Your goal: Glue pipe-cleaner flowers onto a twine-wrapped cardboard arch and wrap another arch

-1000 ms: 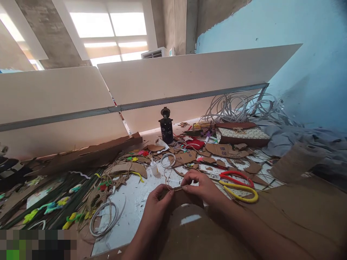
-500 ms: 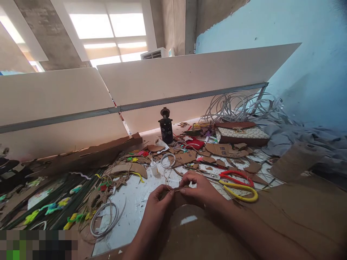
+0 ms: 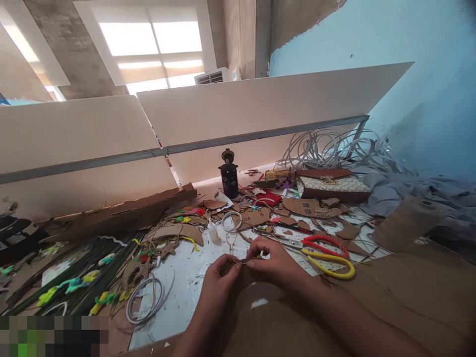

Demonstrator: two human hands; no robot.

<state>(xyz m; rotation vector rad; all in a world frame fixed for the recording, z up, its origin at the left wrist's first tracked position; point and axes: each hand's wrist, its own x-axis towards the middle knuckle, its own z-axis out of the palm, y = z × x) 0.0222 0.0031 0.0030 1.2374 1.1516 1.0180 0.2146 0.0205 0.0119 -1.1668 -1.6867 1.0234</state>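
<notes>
My left hand and my right hand meet over brown cardboard, thumbs and fingertips pinched close together. Between them is a short stretch of brown twine, mostly covered by the fingers. A loose length of it seems to run up from the left fingertips toward a pale coil. Just right of my right hand lie scissors with one red and one yellow handle. A small white glue bottle stands beyond my left hand.
A black bottle with its lid up stands at the back. Cardboard scraps, a patterned handbag and a twine spool lie to the right. Coiled white tubing and knitted flowers are at the left.
The view has shifted slightly, so everything sits a little lower and to the right. Both hands keep their pinch, with only a slight change in the fingers.
</notes>
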